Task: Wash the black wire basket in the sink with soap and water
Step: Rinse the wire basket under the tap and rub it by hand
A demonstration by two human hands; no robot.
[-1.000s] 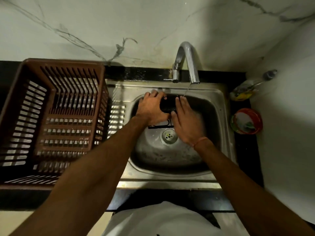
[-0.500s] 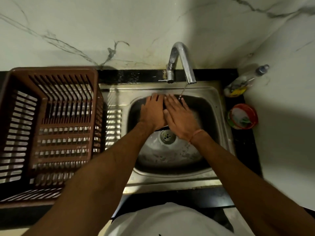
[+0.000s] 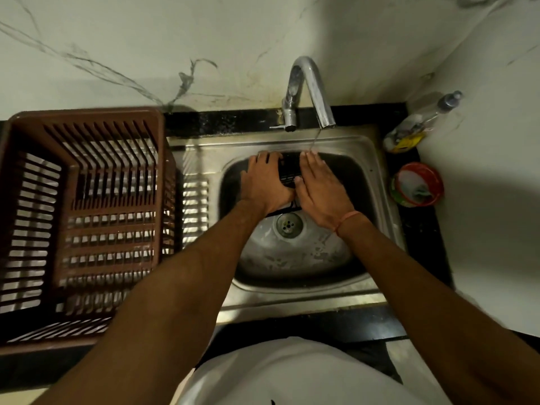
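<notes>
- Head view: the black wire basket (image 3: pixel 289 171), a fine dark mesh, sits in the far half of the steel sink (image 3: pixel 377 182), just under a thin stream from the curved chrome tap (image 3: pixel 309 83).
- The left hand (image 3: pixel 267 182) curls over the basket's left side, gripping it.
- The right hand (image 3: pixel 321 185) lies flat with straight fingers pressed on its right side.
- A round drain (image 3: pixel 288 225) lies nearer.
- A brown slatted plastic crate (image 3: pixel 84 217) stands left on the black worktop (image 3: pixel 420 229).
- A clear bottle (image 3: pixel 420 124) and a red-rimmed tub (image 3: pixel 418 184) stand right.
</notes>
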